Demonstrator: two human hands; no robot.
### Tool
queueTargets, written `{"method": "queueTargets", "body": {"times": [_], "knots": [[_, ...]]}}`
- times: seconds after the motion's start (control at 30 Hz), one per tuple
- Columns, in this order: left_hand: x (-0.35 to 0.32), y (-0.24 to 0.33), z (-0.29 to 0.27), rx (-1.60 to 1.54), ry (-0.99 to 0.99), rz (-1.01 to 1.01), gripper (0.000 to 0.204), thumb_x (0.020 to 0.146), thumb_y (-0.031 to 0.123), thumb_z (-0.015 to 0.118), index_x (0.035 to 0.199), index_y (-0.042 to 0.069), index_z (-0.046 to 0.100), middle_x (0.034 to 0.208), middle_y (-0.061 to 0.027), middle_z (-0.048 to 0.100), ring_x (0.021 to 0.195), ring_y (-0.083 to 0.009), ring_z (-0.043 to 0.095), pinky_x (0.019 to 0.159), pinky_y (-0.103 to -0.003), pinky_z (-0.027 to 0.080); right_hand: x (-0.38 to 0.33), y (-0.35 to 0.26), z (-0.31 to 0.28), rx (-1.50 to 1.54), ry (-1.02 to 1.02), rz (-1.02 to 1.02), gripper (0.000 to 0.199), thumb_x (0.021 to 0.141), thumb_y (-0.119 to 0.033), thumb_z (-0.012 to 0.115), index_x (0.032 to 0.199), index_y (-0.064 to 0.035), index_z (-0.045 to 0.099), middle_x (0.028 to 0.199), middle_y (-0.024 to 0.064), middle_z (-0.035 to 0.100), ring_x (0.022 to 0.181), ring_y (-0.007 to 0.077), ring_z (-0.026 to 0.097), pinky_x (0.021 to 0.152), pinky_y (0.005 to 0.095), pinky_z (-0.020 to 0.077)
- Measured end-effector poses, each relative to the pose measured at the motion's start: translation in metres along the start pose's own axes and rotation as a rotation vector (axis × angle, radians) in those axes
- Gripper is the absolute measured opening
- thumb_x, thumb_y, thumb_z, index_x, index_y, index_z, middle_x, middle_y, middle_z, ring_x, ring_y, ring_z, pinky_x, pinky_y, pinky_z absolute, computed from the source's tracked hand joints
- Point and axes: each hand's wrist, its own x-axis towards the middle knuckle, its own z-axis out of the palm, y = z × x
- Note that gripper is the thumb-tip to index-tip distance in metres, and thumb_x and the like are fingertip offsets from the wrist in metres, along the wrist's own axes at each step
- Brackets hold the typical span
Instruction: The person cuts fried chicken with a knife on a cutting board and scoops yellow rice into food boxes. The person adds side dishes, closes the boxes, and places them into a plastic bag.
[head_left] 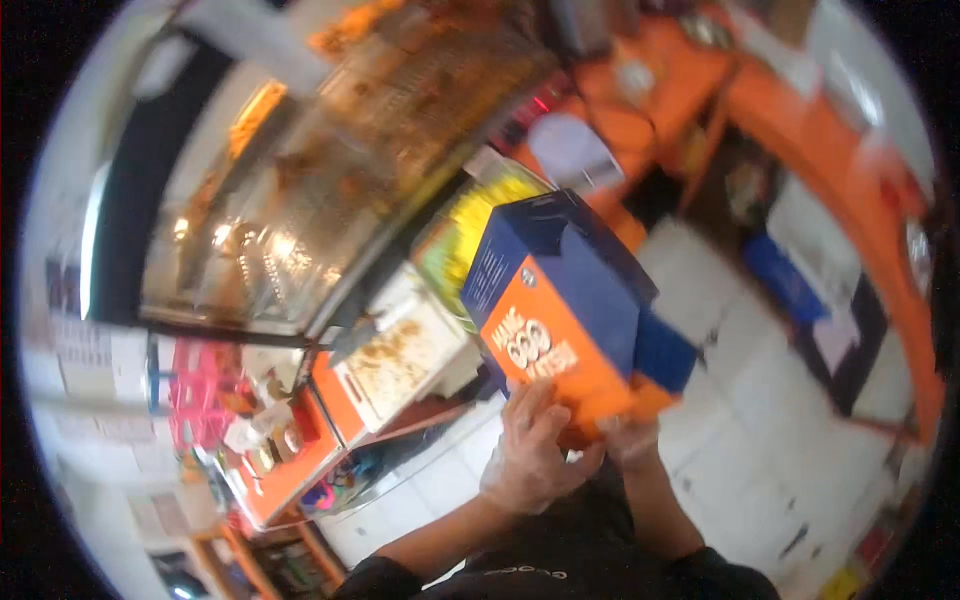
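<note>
An orange and dark blue cardboard box [563, 345] is held up in front of me, tilted, with a blue flap [665, 350] sticking out at its right. My left hand [530, 440], in what looks like a clear thin glove, has its fingers curled against the lower part of the orange face. My right hand [630, 440] grips the bottom edge near the right corner, its fingers partly hidden by the box. Motion smears the picture somewhat.
A lit glass display case [290, 230] fills the left. Beside it lies a white cutting board [400, 365] with brown crumbs. Yellow frilly material [490, 215] shows behind the box. An orange counter [840, 190] curves along the right, above a pale tiled floor [750, 400]. Pink baskets [205, 395] stand at left.
</note>
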Motion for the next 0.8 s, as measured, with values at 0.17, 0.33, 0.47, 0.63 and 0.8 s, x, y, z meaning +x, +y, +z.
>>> {"method": "queueTargets", "body": {"times": [0.17,0.33,0.47,0.63,0.8], "knots": [[0.016,0.026,-0.137,0.089,0.344,0.093,0.111,0.067,0.027,0.089,0.155,0.006,0.024,0.149,-0.0258,0.036,0.139,-0.0419,0.038,0.112,-0.052,0.036,0.017,-0.093,0.104,0.056,-0.14,-0.312,0.043,0.084,-0.01,0.076,0.126,-0.0026,0.065,0.127,0.0122,0.068,0.113,0.0246,0.067,0.1,0.0354,0.0532],[0.031,0.016,-0.249,0.263,0.634,0.248,0.1,0.077,0.038,0.082,0.156,0.013,0.026,0.152,-0.0285,0.029,0.14,-0.0482,0.034,0.112,-0.055,0.037,0.055,-0.163,0.226,-0.094,-0.458,-0.57,0.041,0.086,-0.008,0.073,0.126,-0.0046,0.066,0.125,0.0111,0.069,0.109,0.0229,0.068,0.097,0.0341,0.0546],[0.065,0.001,-0.352,0.237,0.835,0.475,0.096,0.08,0.032,0.08,0.155,0.01,0.025,0.153,-0.0248,0.028,0.141,-0.0423,0.035,0.112,-0.053,0.039,0.081,-0.246,0.347,-0.207,-0.582,-0.971,0.039,0.087,-0.007,0.07,0.125,-0.0062,0.066,0.124,0.0102,0.07,0.106,0.0214,0.07,0.094,0.0331,0.0558],[0.135,-0.066,-0.476,0.31,1.089,0.551,0.091,0.085,0.016,0.077,0.15,-0.001,0.015,0.148,-0.0184,0.03,0.14,-0.0295,0.034,0.109,-0.049,0.043,0.1,-0.33,0.526,-0.453,-0.618,-1.389,0.037,0.089,-0.006,0.067,0.125,-0.0083,0.068,0.123,0.0091,0.071,0.102,0.0197,0.071,0.091,0.0319,0.0572],[0.147,-0.128,-0.542,-0.941,0.782,0.224,0.067,0.094,0.011,0.068,0.149,0.003,0.03,0.133,-0.021,0.05,0.123,-0.0302,0.057,0.098,-0.04,0.056,0.112,-0.354,0.641,-1.157,-0.658,-0.94,0.037,0.087,-0.034,0.071,0.1,-0.0003,0.075,0.083,0.0124,0.074,0.069,0.0271,0.066,0.063,0.0369,0.0541]]}}
